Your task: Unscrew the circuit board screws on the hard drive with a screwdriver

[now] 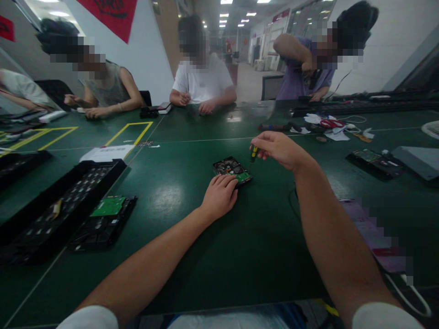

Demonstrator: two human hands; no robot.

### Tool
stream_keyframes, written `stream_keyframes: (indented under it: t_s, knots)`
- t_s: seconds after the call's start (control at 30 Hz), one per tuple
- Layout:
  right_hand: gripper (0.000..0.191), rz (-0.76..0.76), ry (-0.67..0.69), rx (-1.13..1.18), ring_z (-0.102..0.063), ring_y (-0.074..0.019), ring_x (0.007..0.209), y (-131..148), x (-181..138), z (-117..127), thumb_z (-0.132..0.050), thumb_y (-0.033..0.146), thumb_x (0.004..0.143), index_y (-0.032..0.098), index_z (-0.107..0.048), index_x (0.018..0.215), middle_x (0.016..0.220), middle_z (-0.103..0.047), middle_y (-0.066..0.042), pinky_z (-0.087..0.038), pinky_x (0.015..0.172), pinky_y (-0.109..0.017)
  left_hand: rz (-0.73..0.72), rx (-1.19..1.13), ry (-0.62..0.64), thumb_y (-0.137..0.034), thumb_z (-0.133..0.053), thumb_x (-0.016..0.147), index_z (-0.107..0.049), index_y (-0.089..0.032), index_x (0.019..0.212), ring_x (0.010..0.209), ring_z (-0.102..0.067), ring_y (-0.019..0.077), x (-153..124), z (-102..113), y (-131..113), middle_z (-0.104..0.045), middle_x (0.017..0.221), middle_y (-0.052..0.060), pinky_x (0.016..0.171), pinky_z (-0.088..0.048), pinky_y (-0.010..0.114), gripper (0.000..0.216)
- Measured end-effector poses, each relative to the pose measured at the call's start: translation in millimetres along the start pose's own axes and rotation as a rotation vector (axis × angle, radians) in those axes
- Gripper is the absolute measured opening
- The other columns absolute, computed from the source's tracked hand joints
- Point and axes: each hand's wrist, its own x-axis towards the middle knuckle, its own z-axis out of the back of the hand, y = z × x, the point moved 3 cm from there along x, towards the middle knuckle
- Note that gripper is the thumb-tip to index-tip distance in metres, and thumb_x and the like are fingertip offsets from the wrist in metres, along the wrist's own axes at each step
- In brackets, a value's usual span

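Drive: the hard drive point(230, 168) lies flat on the green table point(192, 228), a little beyond its middle, underside up (a small green board shows at its right corner).
Left hand: the left hand point(219, 195) is palm down with its fingers bent over the drive's near edge, clamped on it against the table.
Right hand: the right hand point(279, 148) hovers just beyond and to the right of the drive, fingertips pinched around a small screwdriver point(253, 154) with a black-and-yellow handle. It points down, but whether its tip touches the drive cannot be told.
Left side: black trays point(41, 214), with a loose green circuit board point(109, 206) lying on the nearer one.
Right side: another opened drive point(373, 162), well apart.
Far edge: three other people, their hands at their own places.
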Motion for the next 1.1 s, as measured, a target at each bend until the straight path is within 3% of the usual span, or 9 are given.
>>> stream_keyframes:
  t_s: [0.63,1.1]
  knots:
    - [0.021,0.006,0.014,-0.011,-0.059,-0.0129,0.06,-0.7,0.5,-0.3,-0.076,0.035,0.095,0.02,-0.065,0.085,0.069,-0.066,-0.002,-0.048,0.055,-0.024,-0.044,0.03,-0.025,-0.029,-0.049,0.103,-0.071,-0.016,0.123,0.133,-0.062,0.0285,0.5,-2.0,0.4,-0.07,0.139,0.013,0.122,-0.041,0.053,0.032]
    - [0.017,0.017,0.013,-0.019,-0.059,-0.0121,0.06,-1.6,1.6,1.5,-0.075,0.032,0.095,0.019,-0.066,0.088,0.07,-0.065,-0.001,-0.046,0.051,-0.022,0.042,0.0,0.009,-0.029,-0.052,0.1,-0.064,-0.017,0.118,0.132,-0.062,0.0264,1.4,-1.0,0.3,-0.071,0.135,0.013,0.124,-0.039,0.048,0.024]
